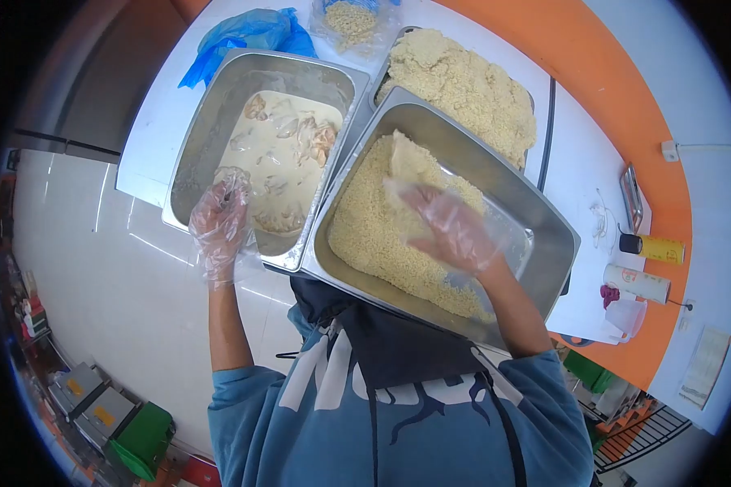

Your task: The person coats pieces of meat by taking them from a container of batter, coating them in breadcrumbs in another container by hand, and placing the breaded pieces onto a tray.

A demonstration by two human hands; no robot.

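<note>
My left hand point(222, 213), in a clear plastic glove smeared with batter, is over the near left rim of a deep metal pan point(188, 174). Its fingers are curled together; whether anything is inside them is hidden. Pale batter point(256, 170) fills that pan, with pieces of what looks like raw meat point(315, 140) partly sunk in it. My right hand point(451, 227), also gloved and slightly blurred, is over a second metal pan point(544, 231) of pale yellow crumbs point(365, 215), fingers stretched out. A flat, crumb-covered piece point(410, 158) lies just beyond its fingertips.
Behind the crumb pan, a tray is heaped with crumb-coated food point(463, 85). A blue plastic bag point(252, 36) and a clear bag of crumbs point(351, 20) lie at the back. To the right are a yellow can point(662, 249), a white cylinder point(638, 282) and a plastic jug point(627, 316).
</note>
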